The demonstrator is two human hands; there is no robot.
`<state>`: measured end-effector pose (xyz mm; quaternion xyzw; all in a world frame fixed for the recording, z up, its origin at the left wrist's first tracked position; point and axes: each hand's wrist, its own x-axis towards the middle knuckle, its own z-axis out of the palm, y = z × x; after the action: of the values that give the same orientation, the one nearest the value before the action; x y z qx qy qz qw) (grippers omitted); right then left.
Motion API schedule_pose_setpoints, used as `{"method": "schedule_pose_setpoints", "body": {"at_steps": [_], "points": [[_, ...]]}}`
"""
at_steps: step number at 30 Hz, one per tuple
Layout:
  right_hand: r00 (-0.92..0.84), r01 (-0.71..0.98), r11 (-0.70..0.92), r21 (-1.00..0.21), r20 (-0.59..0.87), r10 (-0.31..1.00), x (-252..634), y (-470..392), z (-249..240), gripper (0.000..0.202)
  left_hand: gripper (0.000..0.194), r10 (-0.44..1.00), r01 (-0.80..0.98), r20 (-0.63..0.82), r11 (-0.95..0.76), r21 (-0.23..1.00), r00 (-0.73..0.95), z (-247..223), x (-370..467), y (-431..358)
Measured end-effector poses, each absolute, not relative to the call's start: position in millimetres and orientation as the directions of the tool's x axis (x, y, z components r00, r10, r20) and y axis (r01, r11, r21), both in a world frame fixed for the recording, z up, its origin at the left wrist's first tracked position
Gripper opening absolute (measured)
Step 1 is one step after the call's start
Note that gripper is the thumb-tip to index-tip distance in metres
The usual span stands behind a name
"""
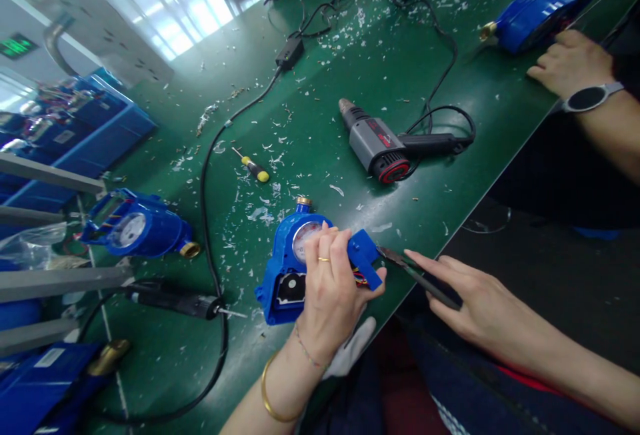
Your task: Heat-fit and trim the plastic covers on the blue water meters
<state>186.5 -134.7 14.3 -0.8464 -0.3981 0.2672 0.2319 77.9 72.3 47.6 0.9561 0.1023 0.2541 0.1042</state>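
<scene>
The left grip (pixel 334 278) pinches a flat blue plastic piece (pixel 363 248) beside a blue, round-dialled meter (pixel 281 248) on the green surface (pixel 435 178); the right grip (pixel 477 296) grasps dark-handled metal pliers (pixel 424 280), tip at that piece. Beyond lie a yellow-and-black screwdriver (pixel 253 166) and a grey-and-black heat gun (pixel 376 143).

No wording legible: red lettering (pixel 384 135) on heat gun (pixel 370 141), lit green sign (pixel 17 46), white label (pixel 50 357) on blue housing (pixel 43 391), dial (pixel 303 238) of held meter (pixel 281 248), all too blurred
</scene>
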Motion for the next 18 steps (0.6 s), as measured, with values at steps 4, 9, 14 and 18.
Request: {"method": "schedule_pose_setpoints", "body": {"at_steps": [4, 9, 14, 18], "points": [[0.563, 0.409, -0.573, -0.710, -0.298, 0.771, 192.6, -133.8, 6.0, 0.052, 0.055, 0.296, 0.185, 0.441, -0.943, 0.278, 0.847, 49.5, 77.6, 71.8], [0.603, 0.570, -0.571, -0.591, -0.171, 0.779, 192.0, -141.6, 16.2, 0.058, 0.054, 0.269, 0.166, 0.452, -0.953, 0.254, 0.851, 50.7, 79.1, 71.5], [0.574, 0.730, -0.547, -0.410, -0.069, 0.816, 184.0, -142.8, 25.2, 0.062, 0.053, 0.257, 0.167, 0.462, -0.960, 0.226, 0.849, 49.3, 79.4, 71.4], [0.557, 0.764, -0.540, -0.353, -0.060, 0.828, 182.2, -140.4, 21.0, 0.063, 0.052, 0.254, 0.166, 0.459, -0.960, 0.223, 0.851, 49.1, 79.7, 71.1]]}}
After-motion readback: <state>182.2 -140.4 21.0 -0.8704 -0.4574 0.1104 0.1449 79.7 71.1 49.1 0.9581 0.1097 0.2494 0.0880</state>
